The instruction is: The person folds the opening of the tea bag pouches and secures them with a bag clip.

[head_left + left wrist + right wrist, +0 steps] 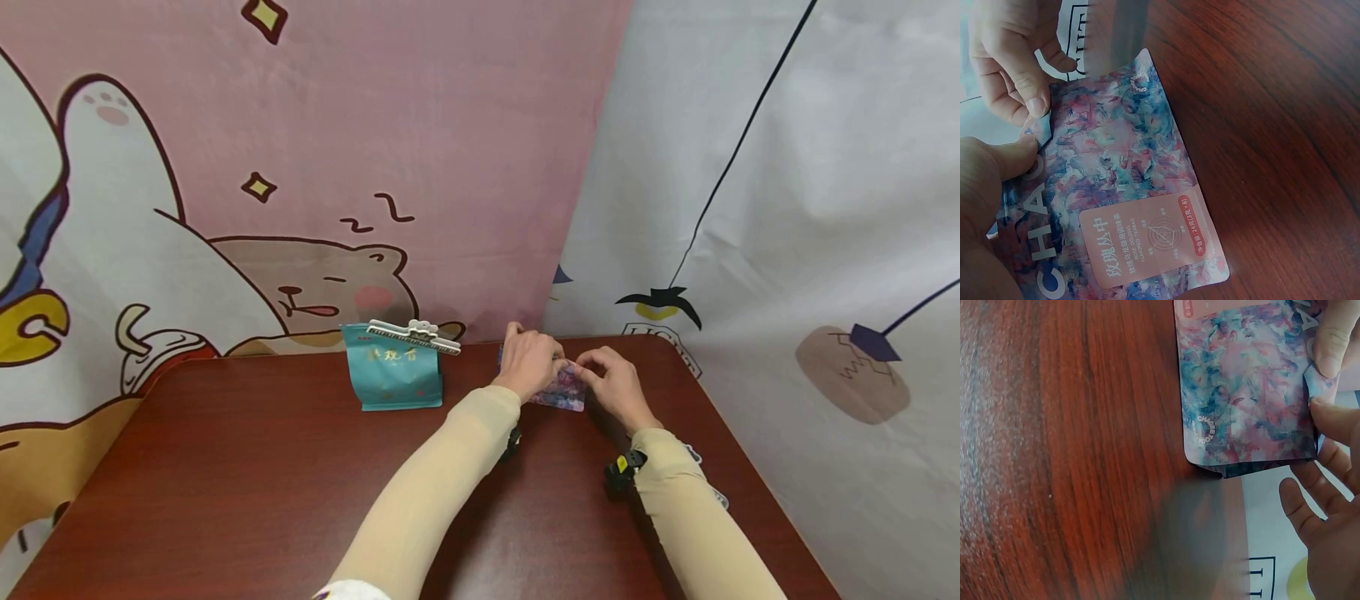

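A tea pouch (561,393) with a mottled pink, purple and blue print stands on the table's far right part. My left hand (529,360) pinches its top edge from the left, the thumb showing in the left wrist view. From the right, my right hand (617,388) pinches the same edge between thumb and index finger, while its other fingers spread loosely in the right wrist view. Between the two thumbs, a corner of the top edge (1040,132) is folded over. The pouch's pink label (1147,240) faces the table's front.
To the left stands a teal pouch (393,371) with a white clip (415,334) across its top. Whitish clip-like pieces (720,498) show partly behind the right sleeve. A printed cloth (450,167) hangs right behind the brown table (300,483).
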The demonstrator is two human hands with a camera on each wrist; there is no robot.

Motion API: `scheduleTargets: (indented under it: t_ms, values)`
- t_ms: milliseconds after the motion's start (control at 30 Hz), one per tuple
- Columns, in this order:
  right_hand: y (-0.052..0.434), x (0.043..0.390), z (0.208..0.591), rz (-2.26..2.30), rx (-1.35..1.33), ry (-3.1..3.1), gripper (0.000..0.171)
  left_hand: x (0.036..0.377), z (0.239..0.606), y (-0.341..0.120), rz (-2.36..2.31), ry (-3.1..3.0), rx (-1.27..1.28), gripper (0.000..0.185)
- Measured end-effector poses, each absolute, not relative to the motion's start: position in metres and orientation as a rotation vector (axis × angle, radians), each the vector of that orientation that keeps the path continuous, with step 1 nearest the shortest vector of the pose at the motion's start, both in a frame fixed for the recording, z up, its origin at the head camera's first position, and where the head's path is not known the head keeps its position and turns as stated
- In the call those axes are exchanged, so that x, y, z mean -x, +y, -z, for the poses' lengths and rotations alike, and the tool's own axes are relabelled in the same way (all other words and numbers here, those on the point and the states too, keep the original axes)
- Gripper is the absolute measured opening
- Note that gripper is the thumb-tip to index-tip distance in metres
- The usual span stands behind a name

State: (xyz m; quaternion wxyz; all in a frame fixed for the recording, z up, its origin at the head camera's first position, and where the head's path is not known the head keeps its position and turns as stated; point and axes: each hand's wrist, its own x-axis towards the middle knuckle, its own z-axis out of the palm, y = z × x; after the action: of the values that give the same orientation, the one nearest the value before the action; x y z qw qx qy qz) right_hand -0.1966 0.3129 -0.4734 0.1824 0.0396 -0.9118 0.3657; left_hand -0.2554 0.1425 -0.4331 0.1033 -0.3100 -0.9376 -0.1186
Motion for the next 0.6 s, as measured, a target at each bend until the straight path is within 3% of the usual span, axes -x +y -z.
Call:
scheduleTargets:
  t_ms: [600]
  values:
    - [0.3132,0.1973,0.4759,-1.047,-0.151,-2.508,0.004,0.254,0.434,0.1431,0.344,-2.77,0.91,0.014]
